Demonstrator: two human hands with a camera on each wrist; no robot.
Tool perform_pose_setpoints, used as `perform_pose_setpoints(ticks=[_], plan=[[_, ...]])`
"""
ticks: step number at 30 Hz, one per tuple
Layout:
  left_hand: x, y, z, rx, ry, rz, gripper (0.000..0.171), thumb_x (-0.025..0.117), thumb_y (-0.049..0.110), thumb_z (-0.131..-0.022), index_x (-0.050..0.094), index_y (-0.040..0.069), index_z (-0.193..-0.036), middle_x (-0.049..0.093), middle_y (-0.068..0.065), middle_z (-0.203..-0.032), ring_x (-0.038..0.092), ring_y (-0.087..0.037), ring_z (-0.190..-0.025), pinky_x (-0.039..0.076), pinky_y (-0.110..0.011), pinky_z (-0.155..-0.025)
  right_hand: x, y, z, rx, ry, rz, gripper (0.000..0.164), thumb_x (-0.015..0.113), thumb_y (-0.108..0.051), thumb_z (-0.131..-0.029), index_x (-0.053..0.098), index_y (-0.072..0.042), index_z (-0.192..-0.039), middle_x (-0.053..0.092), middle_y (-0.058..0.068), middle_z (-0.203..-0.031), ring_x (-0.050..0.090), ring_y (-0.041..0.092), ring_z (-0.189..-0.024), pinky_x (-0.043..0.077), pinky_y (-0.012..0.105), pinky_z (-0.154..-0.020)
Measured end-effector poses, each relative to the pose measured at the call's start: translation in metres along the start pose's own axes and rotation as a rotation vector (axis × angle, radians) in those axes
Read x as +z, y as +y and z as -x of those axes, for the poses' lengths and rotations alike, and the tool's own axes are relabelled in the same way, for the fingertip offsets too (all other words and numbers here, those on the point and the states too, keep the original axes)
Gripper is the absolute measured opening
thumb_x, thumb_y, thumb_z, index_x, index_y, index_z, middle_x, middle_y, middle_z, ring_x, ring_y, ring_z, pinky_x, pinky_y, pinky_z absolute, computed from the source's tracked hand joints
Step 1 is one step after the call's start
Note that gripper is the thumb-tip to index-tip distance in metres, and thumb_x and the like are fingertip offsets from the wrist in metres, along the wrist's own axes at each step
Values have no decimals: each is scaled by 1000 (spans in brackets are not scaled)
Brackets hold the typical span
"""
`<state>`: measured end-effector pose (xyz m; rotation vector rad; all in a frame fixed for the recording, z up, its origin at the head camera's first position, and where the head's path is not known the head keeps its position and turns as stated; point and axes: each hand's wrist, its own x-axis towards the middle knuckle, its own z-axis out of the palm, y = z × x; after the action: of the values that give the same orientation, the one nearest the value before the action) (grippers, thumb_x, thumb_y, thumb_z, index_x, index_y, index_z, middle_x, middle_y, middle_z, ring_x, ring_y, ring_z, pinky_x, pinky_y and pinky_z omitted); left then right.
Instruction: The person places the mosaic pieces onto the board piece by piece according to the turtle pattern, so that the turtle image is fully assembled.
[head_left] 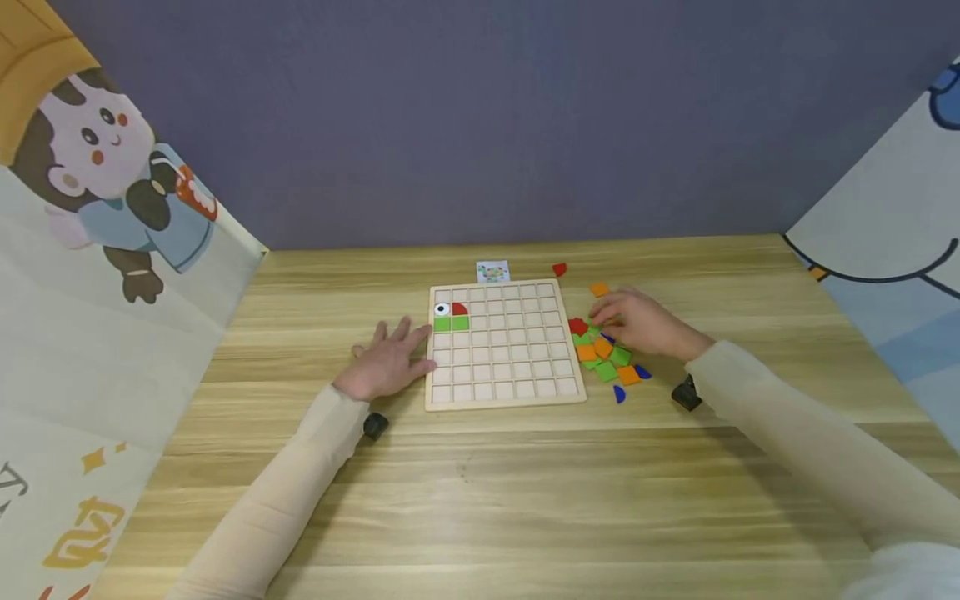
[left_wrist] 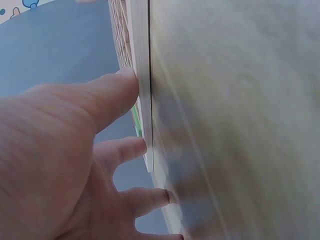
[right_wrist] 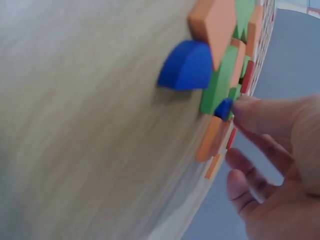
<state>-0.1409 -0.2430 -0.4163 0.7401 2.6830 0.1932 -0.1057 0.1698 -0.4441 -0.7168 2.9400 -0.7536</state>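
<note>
My left hand (head_left: 386, 364) lies with spread fingers at the left edge of a wooden grid board (head_left: 507, 402). In the left wrist view its thumb (left_wrist: 117, 92) and forefinger touch the board's side. An eye tile (head_left: 442, 309), a red quarter-round tile (head_left: 460, 309) and two green squares (head_left: 451, 323) sit in the upper left cells. My right hand (head_left: 641, 323) reaches over loose coloured pieces right of the board. Its thumb (right_wrist: 255, 112) is close to a blue piece (right_wrist: 223, 108); the thumb hides the forefinger's tip, so whether a piece is pinched is unclear.
A small picture card (head_left: 492, 271) lies behind the board, with a red piece (head_left: 559, 269) to its right. An orange square (head_left: 598, 289) is beyond the pile. A blue half-round (head_left: 619, 393) lies in front of it. A dark wall (head_left: 525, 125) rises behind the table.
</note>
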Motion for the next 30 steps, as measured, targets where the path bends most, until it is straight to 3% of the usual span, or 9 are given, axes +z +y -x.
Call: perform_pose_setpoints(ticks=[4, 11, 18, 23, 26, 30], plan=[[0, 0, 0, 1, -2, 13, 67, 44, 51, -96, 22, 20, -152, 6, -19, -155, 5, -56, -133, 16, -82, -84, 0, 1, -6, -8, -7, 24, 20, 65, 8, -83, 74, 0, -99, 65, 12, -112, 57, 33, -106, 20, 56, -107], [0, 0, -2, -5, 0, 4, 68, 44, 52, -96, 22, 21, -152, 6, -18, -155, 6, -56, -133, 16, -82, -84, -4, 7, -14, 150, -33, 10, 17, 70, -1, -83, 75, -8, -98, 64, 6, -104, 54, 29, -101, 42, 49, -91], [0, -1, -2, -17, -7, -1, 67, 44, 52, -96, 21, 22, -152, 6, -18, -156, 6, -55, -134, 16, -81, -85, -1, 6, -18, 222, -5, -47, 12, 73, -7, -82, 75, -7, -94, 67, 6, -97, 54, 30, -99, 44, 48, -87], [0, -1, -2, -16, -10, 8, 67, 44, 52, -96, 21, 22, -152, 6, -18, -156, 5, -55, -134, 15, -81, -86, -4, 0, -22, 296, 22, -120, 18, 73, -14, -83, 74, -5, -98, 68, 8, -96, 61, 23, -82, 51, 42, -74], [-1, 0, -2, -12, -9, 13, 67, 44, 51, -96, 22, 21, -152, 6, -18, -155, 5, -55, -133, 15, -81, -85, -3, -15, -29, 263, 40, -143, 19, 72, -17, -84, 74, -8, -101, 68, 6, -99, 60, 20, -77, 50, 40, -68], [-2, 0, -2, -11, -9, 11, 67, 44, 51, -96, 22, 21, -152, 5, -18, -155, 5, -55, -133, 15, -81, -85, 6, -46, -48, 100, 45, -117, 15, 73, -15, -84, 76, -12, -98, 67, 1, -99, 59, 20, -83, 48, 39, -72]])
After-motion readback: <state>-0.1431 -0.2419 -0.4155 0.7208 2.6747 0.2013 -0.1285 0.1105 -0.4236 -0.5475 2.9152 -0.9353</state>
